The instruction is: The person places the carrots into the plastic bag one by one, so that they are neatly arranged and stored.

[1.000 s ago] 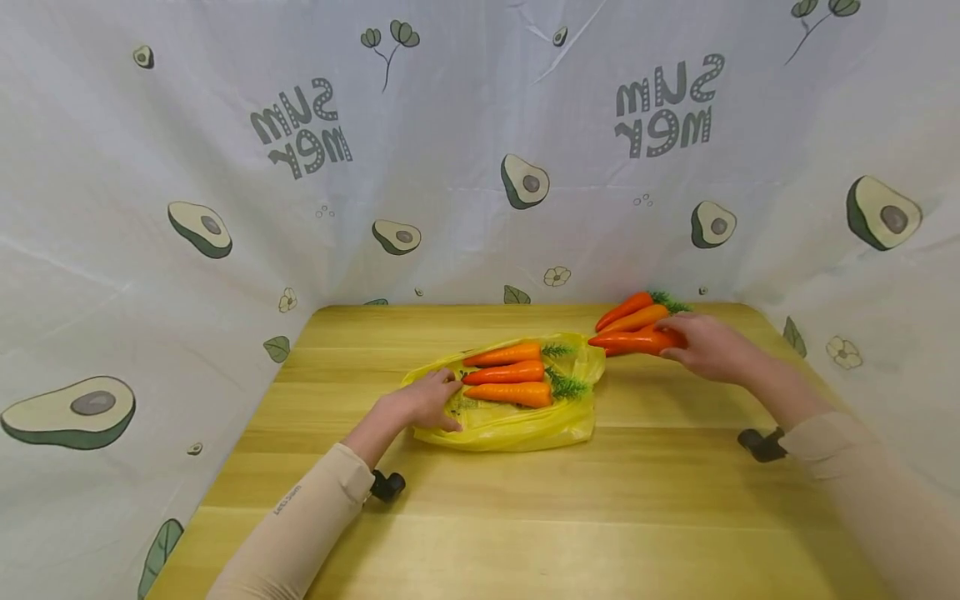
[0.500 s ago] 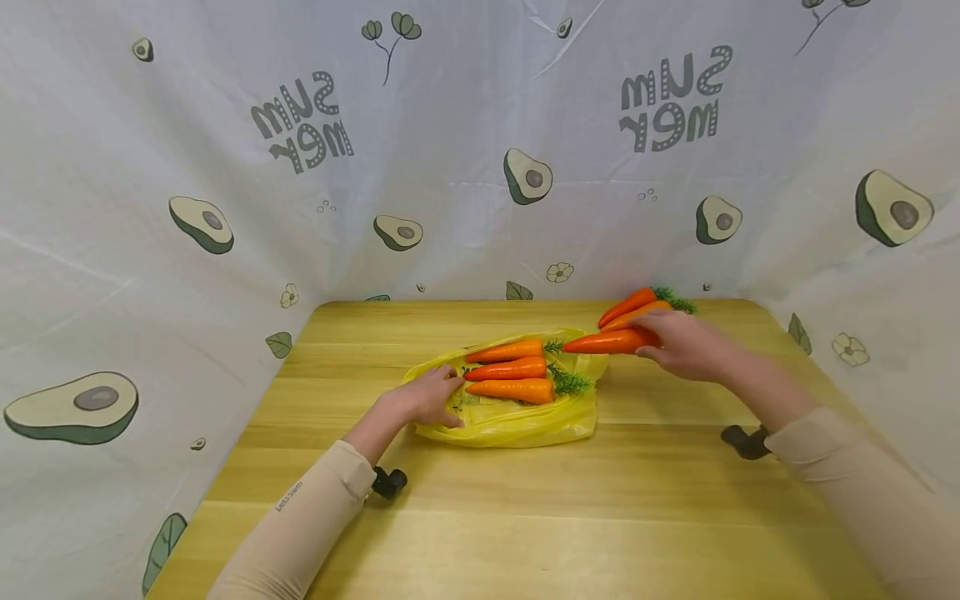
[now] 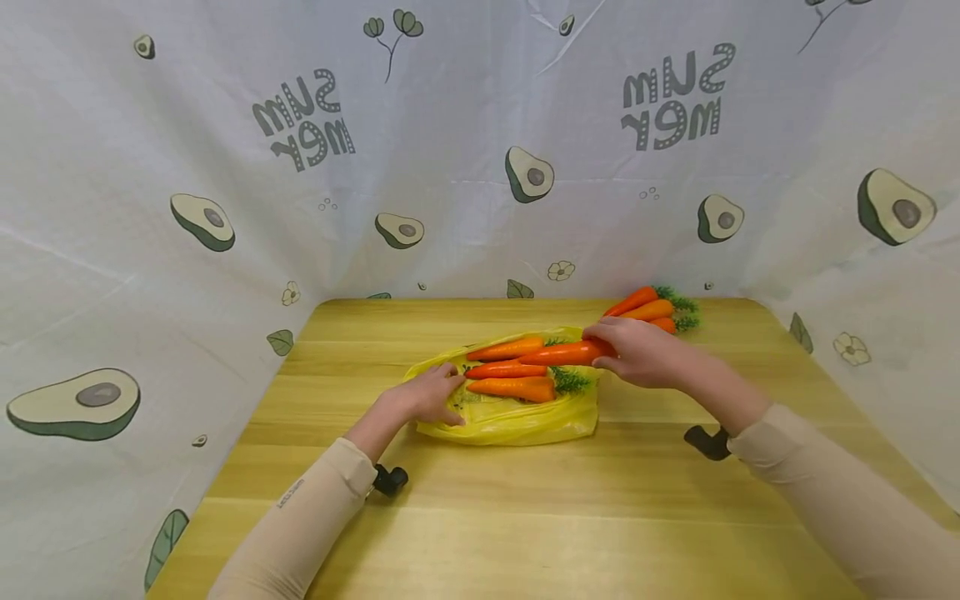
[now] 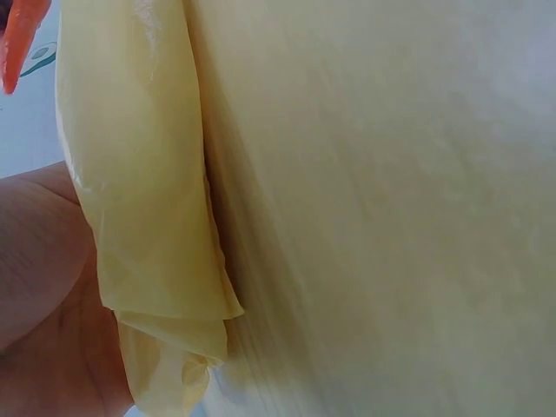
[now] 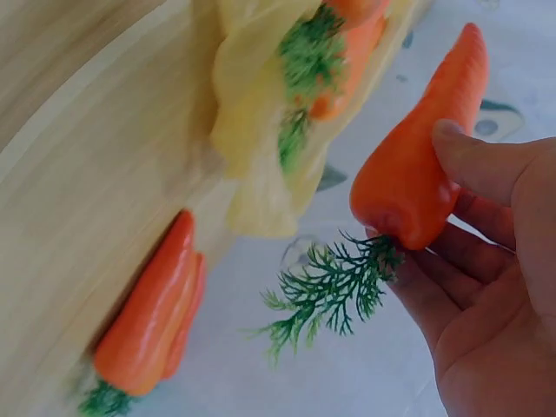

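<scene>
In the head view my right hand pinches a red-orange carrot between thumb and fingers, its tip pointing left over the yellow plastic bag. Green fronds hang from its thick end in the right wrist view. Three carrots lie on the bag, tips to the left. At the bag's left end rests my left hand, fingers spread, fingertips beside the carrot tips and thumb at the near rim. The left wrist view has a fold of yellow plastic covering part of that hand.
Three more carrots with green tops lie at the back right of the wooden table. A pale curtain printed with avocados stands behind the table and along its sides.
My right hand has carried the carrot left, from beside the back-right carrots to above the bag. The left hand has stayed at the bag's left end.
</scene>
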A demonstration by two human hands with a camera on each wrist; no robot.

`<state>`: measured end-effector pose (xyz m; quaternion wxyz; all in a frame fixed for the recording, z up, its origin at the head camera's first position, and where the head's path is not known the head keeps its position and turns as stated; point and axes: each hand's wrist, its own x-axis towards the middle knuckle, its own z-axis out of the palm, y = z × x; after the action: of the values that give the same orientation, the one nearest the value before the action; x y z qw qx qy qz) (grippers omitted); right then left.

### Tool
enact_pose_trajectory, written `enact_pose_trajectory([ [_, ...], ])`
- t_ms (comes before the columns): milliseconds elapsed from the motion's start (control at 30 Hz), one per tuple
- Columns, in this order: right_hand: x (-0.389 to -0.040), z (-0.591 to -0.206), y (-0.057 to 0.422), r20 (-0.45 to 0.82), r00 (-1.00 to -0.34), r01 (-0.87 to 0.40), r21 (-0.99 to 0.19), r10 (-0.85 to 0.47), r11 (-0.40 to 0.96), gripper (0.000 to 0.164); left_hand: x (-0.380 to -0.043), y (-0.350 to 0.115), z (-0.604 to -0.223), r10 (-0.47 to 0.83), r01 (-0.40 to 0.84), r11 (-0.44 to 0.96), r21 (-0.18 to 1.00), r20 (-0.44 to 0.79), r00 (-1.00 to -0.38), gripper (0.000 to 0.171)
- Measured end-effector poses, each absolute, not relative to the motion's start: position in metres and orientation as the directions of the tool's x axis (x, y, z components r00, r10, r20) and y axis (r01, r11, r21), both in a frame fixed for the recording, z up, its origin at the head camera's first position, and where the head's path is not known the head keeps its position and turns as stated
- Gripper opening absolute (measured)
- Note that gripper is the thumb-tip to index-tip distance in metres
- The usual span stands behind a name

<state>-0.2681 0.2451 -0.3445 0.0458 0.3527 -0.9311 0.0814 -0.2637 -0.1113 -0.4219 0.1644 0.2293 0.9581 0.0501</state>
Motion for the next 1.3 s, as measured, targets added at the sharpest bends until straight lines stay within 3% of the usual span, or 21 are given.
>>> enact_pose_trajectory([
  [600, -0.261, -0.36, 0.187, 0.033, -0.684, -0.727, -0.112, -0.729, 0.677, 0.037, -0.264, -0.11, -0.421, 0.458, 0.43, 0.889, 0.156, -0.297, -0.838, 0.083],
  [833, -0.259, -0.372, 0.169, 0.008, -0.673, -0.737, -0.087, -0.739, 0.67, 0.032, -0.26, -0.11, -0.422, 0.454, 0.421, 0.891, 0.169, -0.306, -0.837, 0.082],
  [1067, -0.257, -0.381, 0.158, 0.009, -0.64, -0.766, -0.07, -0.768, 0.638, 0.015, -0.257, -0.109, -0.422, 0.461, 0.429, 0.887, 0.168, -0.306, -0.833, 0.082],
  [1300, -0.257, -0.385, 0.152, 0.006, -0.643, -0.766, -0.016, -0.766, 0.643, 0.016, -0.26, -0.108, -0.421, 0.462, 0.435, 0.887, 0.157, -0.292, -0.837, 0.081],
])
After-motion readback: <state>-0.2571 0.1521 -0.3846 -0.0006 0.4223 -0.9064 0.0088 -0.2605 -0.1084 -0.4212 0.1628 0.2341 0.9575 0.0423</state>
